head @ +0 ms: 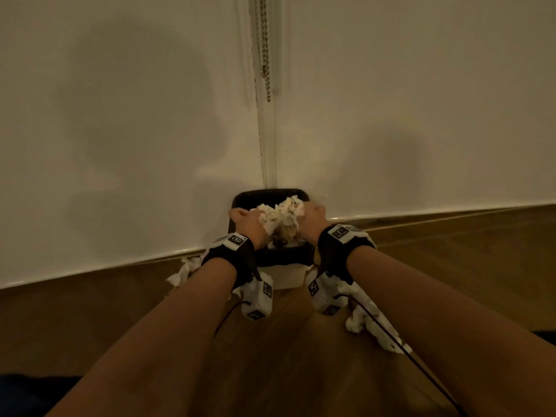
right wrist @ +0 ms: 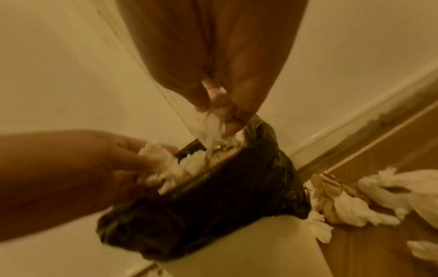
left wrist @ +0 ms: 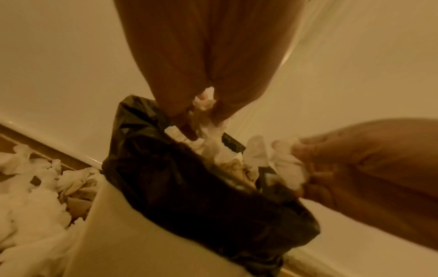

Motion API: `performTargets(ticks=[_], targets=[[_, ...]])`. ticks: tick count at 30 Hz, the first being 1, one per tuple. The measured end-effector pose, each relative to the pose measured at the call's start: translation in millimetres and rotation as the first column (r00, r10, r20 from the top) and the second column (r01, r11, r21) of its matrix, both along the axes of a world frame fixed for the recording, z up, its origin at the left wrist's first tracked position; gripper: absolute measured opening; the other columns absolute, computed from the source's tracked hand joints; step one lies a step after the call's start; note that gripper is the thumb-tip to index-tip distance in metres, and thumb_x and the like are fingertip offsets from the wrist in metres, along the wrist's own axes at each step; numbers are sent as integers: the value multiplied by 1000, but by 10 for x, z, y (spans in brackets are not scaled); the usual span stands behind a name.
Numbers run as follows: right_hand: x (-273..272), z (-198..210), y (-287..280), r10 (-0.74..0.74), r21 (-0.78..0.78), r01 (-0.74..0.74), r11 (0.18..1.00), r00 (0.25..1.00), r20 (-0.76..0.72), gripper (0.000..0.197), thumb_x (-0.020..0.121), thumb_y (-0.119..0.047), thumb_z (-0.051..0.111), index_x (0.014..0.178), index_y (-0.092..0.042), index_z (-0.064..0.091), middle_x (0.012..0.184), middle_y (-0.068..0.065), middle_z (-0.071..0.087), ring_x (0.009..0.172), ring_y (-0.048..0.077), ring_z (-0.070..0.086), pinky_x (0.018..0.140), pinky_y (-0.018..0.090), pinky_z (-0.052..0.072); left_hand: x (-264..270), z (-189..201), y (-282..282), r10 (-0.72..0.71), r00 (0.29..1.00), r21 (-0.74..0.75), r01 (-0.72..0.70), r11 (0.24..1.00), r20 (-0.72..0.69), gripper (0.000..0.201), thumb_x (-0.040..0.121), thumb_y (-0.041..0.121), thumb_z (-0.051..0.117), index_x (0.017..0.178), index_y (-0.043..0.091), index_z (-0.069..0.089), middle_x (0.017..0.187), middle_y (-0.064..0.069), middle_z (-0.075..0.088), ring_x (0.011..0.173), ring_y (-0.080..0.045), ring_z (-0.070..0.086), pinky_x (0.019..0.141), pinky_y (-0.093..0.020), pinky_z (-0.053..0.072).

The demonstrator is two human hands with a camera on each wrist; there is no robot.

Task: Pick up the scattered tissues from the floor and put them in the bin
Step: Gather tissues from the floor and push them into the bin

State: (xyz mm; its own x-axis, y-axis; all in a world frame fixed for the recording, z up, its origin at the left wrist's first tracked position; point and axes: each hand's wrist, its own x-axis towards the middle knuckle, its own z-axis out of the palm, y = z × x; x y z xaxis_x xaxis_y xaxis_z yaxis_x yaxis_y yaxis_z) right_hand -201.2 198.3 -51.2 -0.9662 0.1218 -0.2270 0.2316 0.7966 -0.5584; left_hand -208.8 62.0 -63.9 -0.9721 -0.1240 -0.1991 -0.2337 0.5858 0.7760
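A white bin (head: 285, 276) lined with a black bag (left wrist: 189, 187) stands in the room's corner. Both hands hold a big bunch of crumpled white tissues (head: 281, 216) right over its mouth. My left hand (head: 245, 219) grips the bunch's left side; in the left wrist view its fingers (left wrist: 175, 105) pinch tissue (left wrist: 203, 102). My right hand (head: 313, 216) grips the right side, its fingers (right wrist: 241, 106) curled round tissue (right wrist: 211, 123). More tissues lie on the floor left of the bin (head: 183, 272) and right of it (head: 370, 323).
White walls (head: 120, 115) meet behind the bin, with a skirting board along the wooden floor (head: 285, 356). A bead chain (head: 264, 55) hangs in the corner above. Cables run from the wrist cameras along both forearms.
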Motion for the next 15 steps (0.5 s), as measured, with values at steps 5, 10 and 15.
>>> performTargets(ticks=[5,10,15], targets=[[39,-265,-150,202,117,-201,973,979,9,36,94,-14,50,129,-6,54,142,17,34,124,33,43,104,32,38,-64,-68,-18,-204,977,-267,212,940,59,33,97,17,43,126,3,51,125,-15,50,120,-29,44,99,-22,35],[23,-269,-240,245,256,-238,937,969,3,26,92,-13,50,117,-7,53,121,16,56,113,33,52,89,38,44,-120,-132,-12,-322,937,-616,335,713,136,30,93,27,53,120,20,63,124,-9,56,115,-26,52,94,-35,43],[-40,-183,-336,290,322,-338,884,938,189,38,94,-20,50,128,-2,47,132,16,48,118,35,51,92,38,44,-184,-78,77,-267,900,-587,428,687,344,39,90,24,55,127,12,56,129,-14,53,112,-29,55,93,-37,47]])
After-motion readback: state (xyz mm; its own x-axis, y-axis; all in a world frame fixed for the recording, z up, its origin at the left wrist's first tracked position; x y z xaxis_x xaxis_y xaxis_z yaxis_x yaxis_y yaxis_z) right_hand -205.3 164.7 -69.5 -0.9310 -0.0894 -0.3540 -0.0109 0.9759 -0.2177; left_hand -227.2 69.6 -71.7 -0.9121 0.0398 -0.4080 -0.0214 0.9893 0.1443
